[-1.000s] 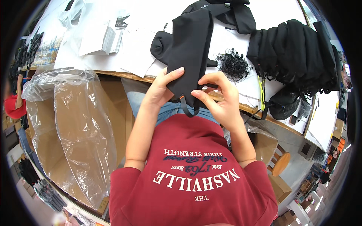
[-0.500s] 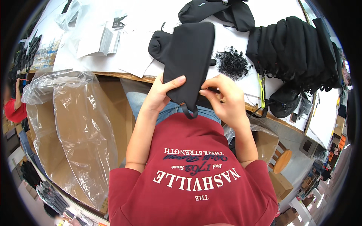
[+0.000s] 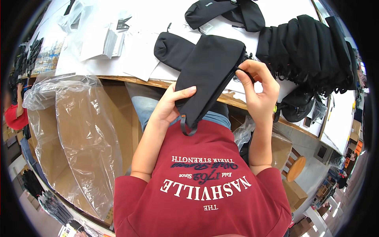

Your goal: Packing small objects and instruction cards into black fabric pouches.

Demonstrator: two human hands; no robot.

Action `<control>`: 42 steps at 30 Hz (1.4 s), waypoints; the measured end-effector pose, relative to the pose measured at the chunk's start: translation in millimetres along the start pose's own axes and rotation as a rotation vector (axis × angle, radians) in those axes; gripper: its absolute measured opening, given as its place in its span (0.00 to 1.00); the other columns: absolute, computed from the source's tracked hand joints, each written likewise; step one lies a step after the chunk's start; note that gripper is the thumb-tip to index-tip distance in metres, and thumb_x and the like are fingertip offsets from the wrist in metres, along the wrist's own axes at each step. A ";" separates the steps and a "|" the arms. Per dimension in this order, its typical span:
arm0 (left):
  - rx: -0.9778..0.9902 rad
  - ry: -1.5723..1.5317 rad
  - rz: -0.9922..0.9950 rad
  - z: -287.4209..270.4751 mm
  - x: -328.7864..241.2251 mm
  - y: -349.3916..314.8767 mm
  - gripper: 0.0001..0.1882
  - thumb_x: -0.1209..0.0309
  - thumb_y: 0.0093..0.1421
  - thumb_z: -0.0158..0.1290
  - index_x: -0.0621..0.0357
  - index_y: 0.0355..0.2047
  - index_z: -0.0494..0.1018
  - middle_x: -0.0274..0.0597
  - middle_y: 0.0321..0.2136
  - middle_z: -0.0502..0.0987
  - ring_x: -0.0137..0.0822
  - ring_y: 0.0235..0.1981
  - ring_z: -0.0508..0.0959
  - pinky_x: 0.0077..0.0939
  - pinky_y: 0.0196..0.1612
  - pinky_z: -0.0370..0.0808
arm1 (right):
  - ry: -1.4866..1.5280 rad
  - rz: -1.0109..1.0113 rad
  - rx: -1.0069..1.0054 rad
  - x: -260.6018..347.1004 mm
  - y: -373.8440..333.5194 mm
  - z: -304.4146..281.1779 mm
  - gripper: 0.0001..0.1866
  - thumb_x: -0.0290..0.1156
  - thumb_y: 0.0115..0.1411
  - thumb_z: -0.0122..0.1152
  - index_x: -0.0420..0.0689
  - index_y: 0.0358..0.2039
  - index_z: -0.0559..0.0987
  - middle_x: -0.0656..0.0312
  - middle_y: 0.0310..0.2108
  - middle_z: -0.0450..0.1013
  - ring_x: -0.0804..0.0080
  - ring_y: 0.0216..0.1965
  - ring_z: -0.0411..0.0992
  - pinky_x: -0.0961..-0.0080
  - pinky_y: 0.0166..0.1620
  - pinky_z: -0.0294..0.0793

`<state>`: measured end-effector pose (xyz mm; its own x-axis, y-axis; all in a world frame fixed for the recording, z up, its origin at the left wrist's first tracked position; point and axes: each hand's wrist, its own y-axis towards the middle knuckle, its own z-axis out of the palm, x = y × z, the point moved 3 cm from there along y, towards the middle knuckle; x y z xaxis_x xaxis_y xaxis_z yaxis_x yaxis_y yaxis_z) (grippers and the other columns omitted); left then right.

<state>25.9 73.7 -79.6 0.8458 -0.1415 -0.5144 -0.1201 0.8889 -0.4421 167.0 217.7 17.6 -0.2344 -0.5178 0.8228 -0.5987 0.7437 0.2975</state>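
A flat black fabric pouch is held up at a tilt over my lap, by the table's front edge. My left hand grips its lower left side, thumb on top and fingers underneath. A short black loop with a small orange tag hangs from its near end. At the upper right edge, my right hand pinches a thin black zipper pull between thumb and forefinger. A dark gap shows along that edge. Behind it lies another black pouch, partly covered.
A row of stacked black pouches fills the table's right side; more pouches lie at the back. White cards stand at left. Below is a cardboard box with clear plastic. A round stool stands right. Another person's red sleeve shows far left.
My right hand has moved up and right along the pouch's edge with the zipper pull. The pouch has tilted to the right, and it now hides most of the pile of small black pieces.
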 end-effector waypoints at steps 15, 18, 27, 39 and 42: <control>0.087 -0.324 0.298 -2.2 -8.9 10.5 0.17 0.65 0.64 0.50 0.58 0.51 0.69 0.39 0.42 0.77 0.32 0.40 0.79 0.26 0.41 0.78 | -0.050 -0.160 0.331 24.7 -37.5 42.3 0.07 0.28 0.55 0.63 0.40 0.28 0.74 0.60 0.25 0.70 0.65 0.25 0.69 0.70 0.28 0.69; 0.150 -0.378 0.355 -3.5 -10.7 10.0 0.18 0.61 0.65 0.48 0.62 0.48 0.71 0.44 0.42 0.79 0.35 0.42 0.79 0.28 0.45 0.77 | -0.052 -0.156 0.320 29.4 -40.5 45.4 0.06 0.28 0.56 0.63 0.41 0.28 0.74 0.61 0.21 0.69 0.66 0.22 0.68 0.72 0.25 0.67; -0.035 -0.390 0.398 -2.1 -10.5 12.1 0.17 0.57 0.66 0.46 0.59 0.38 0.70 0.36 0.29 0.64 0.30 0.30 0.68 0.23 0.31 0.71 | 0.335 0.257 0.403 30.6 -54.8 54.0 0.08 0.30 0.60 0.61 0.39 0.28 0.75 0.65 0.18 0.70 0.81 0.18 0.66 0.81 0.23 0.65; 0.240 -0.233 0.356 5.7 -9.5 3.3 0.24 0.65 0.57 0.58 0.65 0.48 0.66 0.45 0.42 0.71 0.36 0.41 0.75 0.28 0.44 0.73 | 0.615 0.269 0.359 4.2 -42.1 61.3 0.08 0.31 0.54 0.66 0.42 0.24 0.77 0.69 0.27 0.72 0.83 0.27 0.67 0.85 0.28 0.61; 0.115 -0.203 0.256 1.8 -9.5 4.7 0.22 0.67 0.57 0.58 0.67 0.47 0.65 0.43 0.32 0.71 0.30 0.32 0.73 0.22 0.36 0.72 | 0.535 0.314 0.463 7.9 -41.4 58.3 0.09 0.32 0.54 0.66 0.42 0.24 0.77 0.69 0.27 0.72 0.83 0.28 0.67 0.84 0.28 0.61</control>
<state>18.2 80.0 -75.4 0.8832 0.1716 -0.4364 -0.2920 0.9295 -0.2255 145.3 158.2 -16.4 -0.1149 0.0504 0.9921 -0.8523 0.5081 -0.1245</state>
